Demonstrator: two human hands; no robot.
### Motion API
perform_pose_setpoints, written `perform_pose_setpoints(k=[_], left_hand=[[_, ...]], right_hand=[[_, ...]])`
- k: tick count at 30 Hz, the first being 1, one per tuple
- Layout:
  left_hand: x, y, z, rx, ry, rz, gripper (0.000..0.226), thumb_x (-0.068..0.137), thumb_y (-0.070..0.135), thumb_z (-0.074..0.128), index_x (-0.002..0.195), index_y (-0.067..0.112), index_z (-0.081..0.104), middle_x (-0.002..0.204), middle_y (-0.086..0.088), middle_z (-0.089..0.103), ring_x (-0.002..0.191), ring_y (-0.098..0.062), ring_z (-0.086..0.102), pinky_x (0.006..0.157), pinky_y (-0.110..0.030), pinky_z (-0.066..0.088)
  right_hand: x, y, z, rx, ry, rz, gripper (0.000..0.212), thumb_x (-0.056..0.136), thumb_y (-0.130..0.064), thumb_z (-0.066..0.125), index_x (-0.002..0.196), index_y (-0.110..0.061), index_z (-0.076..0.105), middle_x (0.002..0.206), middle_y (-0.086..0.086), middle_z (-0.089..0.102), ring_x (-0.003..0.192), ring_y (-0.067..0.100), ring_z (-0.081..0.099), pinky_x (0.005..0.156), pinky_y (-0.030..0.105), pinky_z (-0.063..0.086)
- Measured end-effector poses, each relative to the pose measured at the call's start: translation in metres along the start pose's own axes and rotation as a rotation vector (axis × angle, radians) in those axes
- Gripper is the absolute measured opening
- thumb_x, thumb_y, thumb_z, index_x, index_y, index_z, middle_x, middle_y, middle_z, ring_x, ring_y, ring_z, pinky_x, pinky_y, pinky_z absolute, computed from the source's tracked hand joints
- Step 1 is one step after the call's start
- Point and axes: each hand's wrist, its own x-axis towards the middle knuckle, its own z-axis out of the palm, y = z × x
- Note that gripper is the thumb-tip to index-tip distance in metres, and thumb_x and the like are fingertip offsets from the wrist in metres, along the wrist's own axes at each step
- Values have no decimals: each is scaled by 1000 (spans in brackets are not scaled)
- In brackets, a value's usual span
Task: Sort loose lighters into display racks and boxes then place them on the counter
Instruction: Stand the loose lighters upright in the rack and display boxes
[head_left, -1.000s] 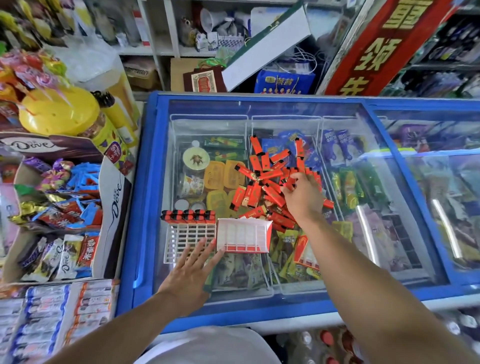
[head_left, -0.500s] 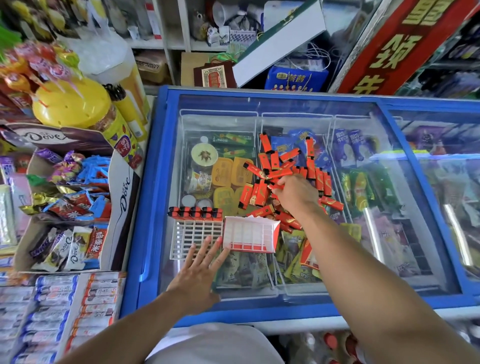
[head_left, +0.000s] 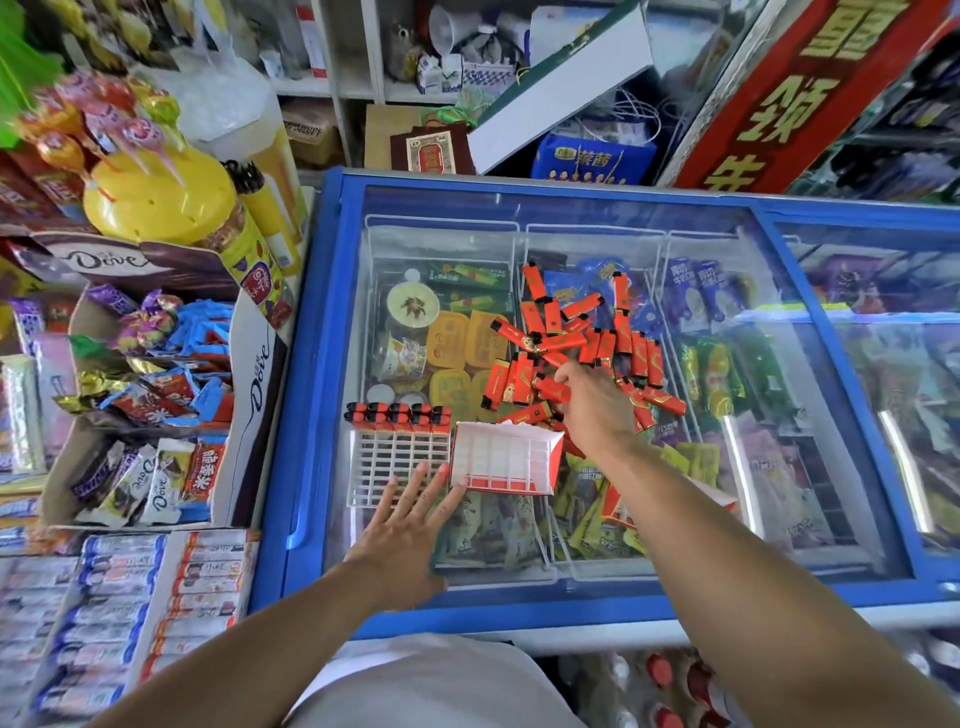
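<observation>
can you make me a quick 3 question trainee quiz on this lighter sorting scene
1. True or false: the white display rack already holds one row of lighters along its far edge.
2. Which hand is at the pile of loose lighters? A) left hand B) right hand C) neither
3. What do the rack, the red and white box and the pile all rest on?

Key
1. True: a row of lighters fills the far edge, the rest is empty.
2. B: the right hand pinches a lighter; the left hand lies flat, fingertips at the rack and box.
3. The freezer's glass lid.
</observation>
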Motion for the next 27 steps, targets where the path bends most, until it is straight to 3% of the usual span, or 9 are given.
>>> perform_pose_setpoints(k=[3,6,10,12,16,19,22,24,27], left_hand=[[1,0,0,5,-2,2,119,86,64,55,141,33,-47,153,1,-48,142,-26,-43,118,-51,-22],[1,-1,2,-1,6,-2,120,86,65,55,140,33,-48,154,1,-47,142,-26,-42,119,-52,-20],[1,0,3,0,48,-8,123,87,66,55,129,36,-56,155,0,-45,143,-28,-40,118,-52,-21],[0,1,2,-5,62,-8,124,86,65,56,129,36,-56,155,0,-45,143,-28,-40,116,-51,-22],[-1,2,2,-22,64,-3,124,85,64,57,130,36,-56,156,-1,-44,144,-29,-38,117,-51,-21],[-2,1,1,-40,69,6,121,87,63,56,132,36,-53,155,0,-44,145,-29,-38,118,-50,-20],[-4,2,1,-147,153,20,113,90,58,57,141,39,-42,161,3,-35,148,-26,-32,120,-47,-18],[-5,5,1,-236,243,16,108,92,51,61,149,39,-30,164,4,-25,152,-23,-25,120,-43,-17],[-6,9,2,-262,333,5,100,93,48,62,157,36,-13,169,-1,-7,155,-21,-15,121,-39,-14]], right_hand=[[-6,-2,-2,160,-6,53,53,91,-3,67,137,-24,54,128,-1,64,117,21,57,89,42,56],[-11,-8,-10,364,31,74,51,90,-9,71,137,-24,57,129,-4,61,117,14,58,101,32,49],[-25,-17,-25,461,106,6,39,90,-11,74,126,-18,62,118,-15,55,93,-1,56,74,-4,36],[-31,-19,-26,472,109,1,38,90,-15,75,125,-20,62,115,-19,53,78,-7,53,66,0,38],[-41,-19,-25,517,105,67,41,89,-24,76,125,-21,58,105,-18,62,87,-2,62,72,8,45],[-50,-14,-31,536,151,190,53,87,-44,74,128,-18,52,91,-16,64,68,-4,58,62,9,45],[-59,14,-47,564,183,275,74,79,-66,71,127,-12,57,97,-4,71,73,7,61,76,29,52],[-68,40,-62,565,177,260,66,75,-75,64,109,-18,66,86,-4,72,71,6,62,72,32,52],[-90,71,-88,477,78,201,43,85,-59,65,100,-19,71,78,-12,66,65,-3,55,62,18,41]])
